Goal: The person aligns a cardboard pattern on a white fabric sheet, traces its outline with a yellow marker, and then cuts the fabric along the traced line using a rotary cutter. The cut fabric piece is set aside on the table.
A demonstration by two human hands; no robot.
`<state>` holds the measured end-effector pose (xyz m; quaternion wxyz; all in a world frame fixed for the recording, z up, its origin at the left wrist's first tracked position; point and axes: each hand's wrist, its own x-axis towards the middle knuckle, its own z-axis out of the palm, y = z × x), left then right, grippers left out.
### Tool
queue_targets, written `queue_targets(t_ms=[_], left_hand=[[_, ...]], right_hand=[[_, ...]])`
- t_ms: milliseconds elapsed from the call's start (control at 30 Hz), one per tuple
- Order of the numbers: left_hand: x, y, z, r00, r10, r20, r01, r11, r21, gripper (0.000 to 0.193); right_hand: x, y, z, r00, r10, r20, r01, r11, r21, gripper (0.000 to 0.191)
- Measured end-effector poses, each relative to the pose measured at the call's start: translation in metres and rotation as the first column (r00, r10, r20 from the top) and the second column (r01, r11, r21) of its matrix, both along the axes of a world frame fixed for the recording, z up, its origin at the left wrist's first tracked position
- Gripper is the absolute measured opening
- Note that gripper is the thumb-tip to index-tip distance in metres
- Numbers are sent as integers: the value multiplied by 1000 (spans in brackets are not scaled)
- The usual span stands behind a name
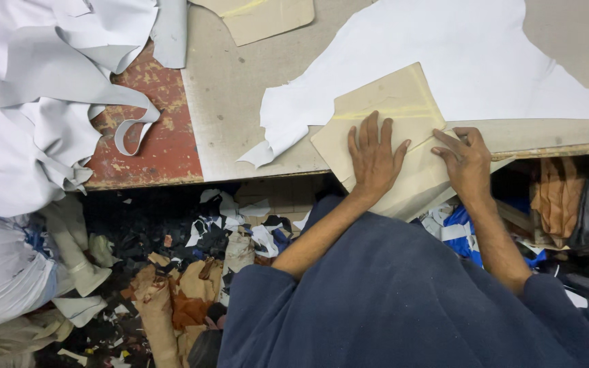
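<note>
A tan cardboard pattern (390,102) lies tilted on a large white sheet of leather-like material (458,61) at the near edge of the grey worktable (226,102). My left hand (374,158) presses flat on the pattern's lower part, fingers spread. At the pattern's right edge my right hand (468,163) has its fingers pinched together; whether it holds a small tool is hidden. The pattern's lower corner overhangs the table edge.
A heap of white material and strips (42,88) covers the left, over a worn red surface (165,136). Another cardboard piece (267,17) lies at the top. Brown, white, black and blue scraps (199,272) litter the floor below.
</note>
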<state>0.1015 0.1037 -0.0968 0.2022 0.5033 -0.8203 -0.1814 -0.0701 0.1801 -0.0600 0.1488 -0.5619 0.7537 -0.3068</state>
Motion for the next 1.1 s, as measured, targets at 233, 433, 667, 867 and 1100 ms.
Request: queue_targets(t_ms=[233, 433, 667, 867, 1100], left_hand=[[-15, -7, 2, 998, 67, -9, -67, 996, -50, 77], [-20, -8, 7, 988, 102, 113, -88, 989, -120, 89], [-22, -6, -4, 978, 113, 177, -77, 977, -196, 93], [-25, -8, -10, 975, 117, 190, -68, 967, -246, 92], [-31, -6, -16, 967, 152, 205, -95, 960, -262, 93]], right_hand=[[-5, -2, -1, 999, 43, -28, -43, 999, 5, 43], [-25, -2, -6, 962, 242, -122, -254, 963, -87, 40], [-37, 1, -22, 934, 344, -93, -355, 923, -146, 39], [-43, -1, -24, 935, 353, -11, -348, 915, -202, 36], [-48, -1, -26, 920, 384, 83, -366, 914, -177, 36]])
